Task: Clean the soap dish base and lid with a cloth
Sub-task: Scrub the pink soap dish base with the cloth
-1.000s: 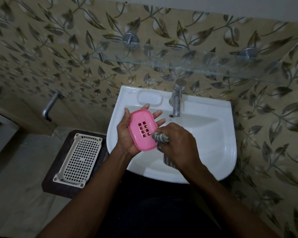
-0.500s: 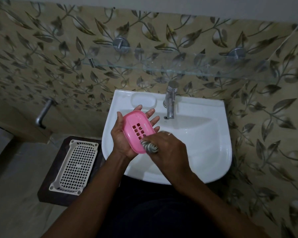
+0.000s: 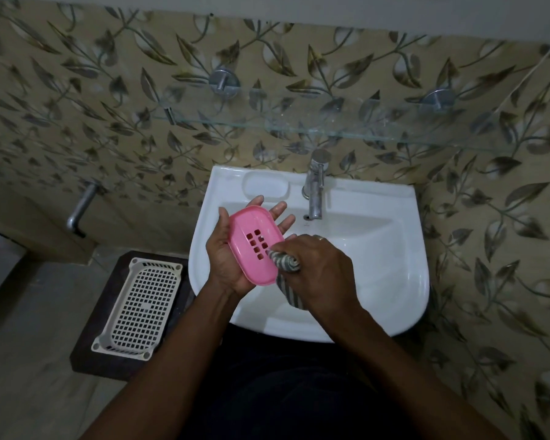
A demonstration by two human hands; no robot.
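To the left of the grip, a white perforated basket [image 3: 140, 308] is seen lying on a dark stand [image 3: 88, 357], well apart from the work. The pink slotted soap dish piece [image 3: 251, 236] is cradled in the left hand [image 3: 227, 265] above the sink [image 3: 394, 265]. The thumb is hooked over its left edge and the fingers are laid behind it. Just right of that grip, a bunched striped cloth [image 3: 285, 262] is clenched in the right hand [image 3: 319, 274] and pressed against the dish beside the slots. Whether this piece is the base or the lid cannot be told, and the other part is not seen.

For a good wipe, the dish should be braced firmly from behind while the cloth is worked into each slot and along the rim. It should then be turned so that the back is reached. Beyond the right hand stands the tap [image 3: 315, 188], near enough to be knocked by a wide stroke. If the dish is wet, it could be let slip into the basin.
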